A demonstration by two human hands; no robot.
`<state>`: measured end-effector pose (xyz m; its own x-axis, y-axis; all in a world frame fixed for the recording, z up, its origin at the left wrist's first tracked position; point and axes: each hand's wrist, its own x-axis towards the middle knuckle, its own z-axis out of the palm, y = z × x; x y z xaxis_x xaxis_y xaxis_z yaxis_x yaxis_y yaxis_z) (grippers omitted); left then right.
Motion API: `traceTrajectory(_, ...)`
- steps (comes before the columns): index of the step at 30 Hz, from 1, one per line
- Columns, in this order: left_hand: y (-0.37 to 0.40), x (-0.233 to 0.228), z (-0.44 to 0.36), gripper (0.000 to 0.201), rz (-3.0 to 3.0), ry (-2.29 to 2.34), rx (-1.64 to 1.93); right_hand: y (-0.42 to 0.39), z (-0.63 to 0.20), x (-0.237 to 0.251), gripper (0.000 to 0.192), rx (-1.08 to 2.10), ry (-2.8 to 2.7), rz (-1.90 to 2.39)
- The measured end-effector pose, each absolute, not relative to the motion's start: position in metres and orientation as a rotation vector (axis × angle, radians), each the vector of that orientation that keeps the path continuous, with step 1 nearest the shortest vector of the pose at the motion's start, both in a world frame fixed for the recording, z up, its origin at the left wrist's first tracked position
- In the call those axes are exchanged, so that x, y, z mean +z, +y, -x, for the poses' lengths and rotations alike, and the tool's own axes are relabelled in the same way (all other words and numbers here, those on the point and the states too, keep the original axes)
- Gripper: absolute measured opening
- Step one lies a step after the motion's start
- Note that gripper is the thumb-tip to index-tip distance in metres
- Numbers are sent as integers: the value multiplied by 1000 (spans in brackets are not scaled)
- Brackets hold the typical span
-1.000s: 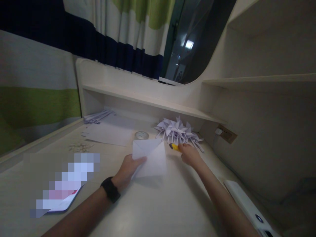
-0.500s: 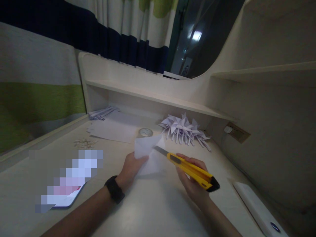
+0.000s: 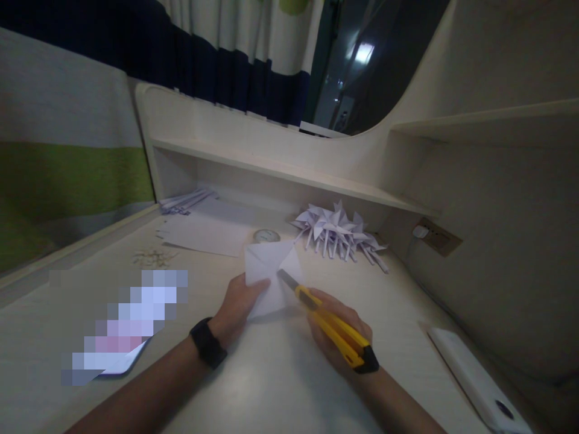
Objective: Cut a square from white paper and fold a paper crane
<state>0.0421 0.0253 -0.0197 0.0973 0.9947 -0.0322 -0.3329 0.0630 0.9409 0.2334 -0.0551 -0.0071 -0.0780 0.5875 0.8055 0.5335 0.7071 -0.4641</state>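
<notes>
My left hand grips the lower left part of a white square of paper, thumb on top; its other fingers are hidden behind the sheet. Crease lines show on the paper, and there is a slit or fold toward its upper right corner. In my right hand is a yellow utility knife with its blade out. The blade tip lies at the middle of the paper; whether it pierces the sheet I cannot tell. Just behind the paper lies a roll of tape.
Folded paper pinwheels are heaped at the back right. Paper sheets and rolled paper sticks lie back left, with small pale bits in front. A phone, partly blurred out, lies left; a white device stands right.
The knife has moved left and down with my right hand, and its blade has swung steeper over the paper. The left hand keeps its hold, while the paper now faces me flatter.
</notes>
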Motion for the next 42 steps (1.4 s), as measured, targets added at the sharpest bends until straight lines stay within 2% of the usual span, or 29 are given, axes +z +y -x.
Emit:
traceTrajectory(7, 26, -20, -43, 33, -977, 937, 1246, -51, -237, -9, 44, 7, -1765, 820)
traceTrajectory(14, 26, -20, -44, 36, -969, 945, 1242, -53, -236, -5, 50, -39, -1801, 811)
traceTrajectory(26, 23, -15, -43, 38, -967, 941, 1212, -51, -237, -12, 47, 5, -1798, 818)
traceTrajectory(31, 23, -16, -44, 37, -970, 938, 1227, -52, -237, -10, 50, -71, -1821, 831)
traceTrajectory(35, 22, -15, -44, 37, -963, 940, 1231, -52, -236, -10, 45, -7, -1797, 812)
traceTrajectory(42, 22, -12, -44, 35, -1003, 993, 1242, -50, -237, -15, 47, 46, -1789, 784)
